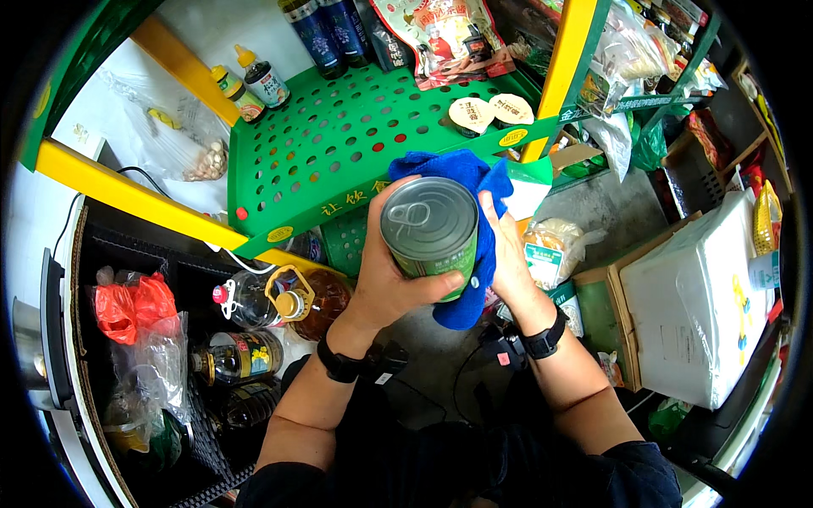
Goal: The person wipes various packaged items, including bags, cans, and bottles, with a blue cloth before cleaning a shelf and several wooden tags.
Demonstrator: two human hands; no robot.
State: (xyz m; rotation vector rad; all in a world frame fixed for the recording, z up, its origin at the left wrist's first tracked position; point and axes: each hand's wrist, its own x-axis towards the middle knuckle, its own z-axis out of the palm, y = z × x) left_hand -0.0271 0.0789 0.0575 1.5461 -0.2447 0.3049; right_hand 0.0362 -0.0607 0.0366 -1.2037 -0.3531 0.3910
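Note:
A green tin can (432, 225) with a grey pull-tab lid is held up in front of me, its lid tilted toward my view. My left hand (387, 267) wraps around its left side, thumb across the front. Behind and to the right of the can hangs a blue cloth (473, 305), pressed against the can's side. My right hand (505, 254) grips this cloth; its fingers are partly hidden behind the fabric. Both hands are just in front of a green perforated shelf (330, 146).
Two sealed cups (492, 113), sauce bottles (267, 82) and a red food pouch (444, 41) stand on the shelf. Oil bottles (248, 355) lie in a black crate at lower left. A white foam box (689, 305) is at right. Yellow posts (565, 63) frame the shelf.

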